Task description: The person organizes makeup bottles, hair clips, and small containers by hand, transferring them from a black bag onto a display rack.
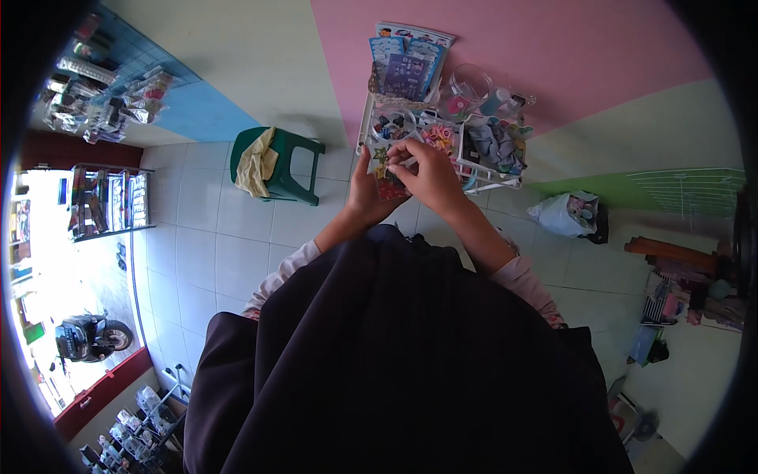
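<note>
My left hand (367,192) holds a small clear pack or card with red, yellow and green pieces (388,183), its thumb up along the left edge. Over the upper right part of this pack, my right hand (422,172) has thumb and index finger pinched together; what lies between the fingertips is too small to make out. Just beyond both hands is a white wire rack (470,170) with a tub of dark small items (391,125), a compartment of pink and yellow items (439,137) and grey cloth-like pieces (497,146).
A green plastic stool (296,144) with a yellowish cloth (257,164) stands to the left. White bags (570,212) lie on the floor at right. Booklets (407,67) and a clear jar (470,85) are at the rack's back, against the pink wall.
</note>
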`<state>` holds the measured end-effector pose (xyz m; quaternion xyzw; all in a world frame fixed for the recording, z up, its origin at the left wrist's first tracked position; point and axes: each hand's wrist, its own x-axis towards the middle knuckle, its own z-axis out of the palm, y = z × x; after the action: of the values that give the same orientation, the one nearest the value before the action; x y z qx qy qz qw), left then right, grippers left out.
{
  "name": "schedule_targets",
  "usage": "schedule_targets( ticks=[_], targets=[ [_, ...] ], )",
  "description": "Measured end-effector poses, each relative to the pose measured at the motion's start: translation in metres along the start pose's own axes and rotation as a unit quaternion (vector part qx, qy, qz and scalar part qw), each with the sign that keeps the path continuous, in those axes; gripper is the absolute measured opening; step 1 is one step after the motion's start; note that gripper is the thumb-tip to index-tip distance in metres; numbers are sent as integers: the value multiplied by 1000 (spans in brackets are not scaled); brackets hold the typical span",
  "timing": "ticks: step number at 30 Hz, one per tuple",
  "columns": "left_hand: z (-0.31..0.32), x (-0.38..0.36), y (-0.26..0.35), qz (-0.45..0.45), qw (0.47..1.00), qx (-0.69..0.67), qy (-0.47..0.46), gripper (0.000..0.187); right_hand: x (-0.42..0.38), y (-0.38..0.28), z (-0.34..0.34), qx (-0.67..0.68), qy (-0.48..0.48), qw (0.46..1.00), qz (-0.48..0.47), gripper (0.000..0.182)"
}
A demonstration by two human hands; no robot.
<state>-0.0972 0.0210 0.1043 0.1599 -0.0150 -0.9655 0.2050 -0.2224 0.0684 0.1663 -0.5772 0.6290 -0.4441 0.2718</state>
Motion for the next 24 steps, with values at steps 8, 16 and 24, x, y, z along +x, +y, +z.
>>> schedule_targets(
  ticks=[8,16,24],
  targets=[
    [-3,2,5,17,999,44,-24,78,-10,-13,-10,-94,-58,987,-114,16],
    [14,-3,2,14,999,19,-33,72,2,-4,-8,-326,51,937,-118,15],
    [10,-5,4,14,999,32,-9,71,-3,3,0,-295,33,950,-92,13]
  ],
)
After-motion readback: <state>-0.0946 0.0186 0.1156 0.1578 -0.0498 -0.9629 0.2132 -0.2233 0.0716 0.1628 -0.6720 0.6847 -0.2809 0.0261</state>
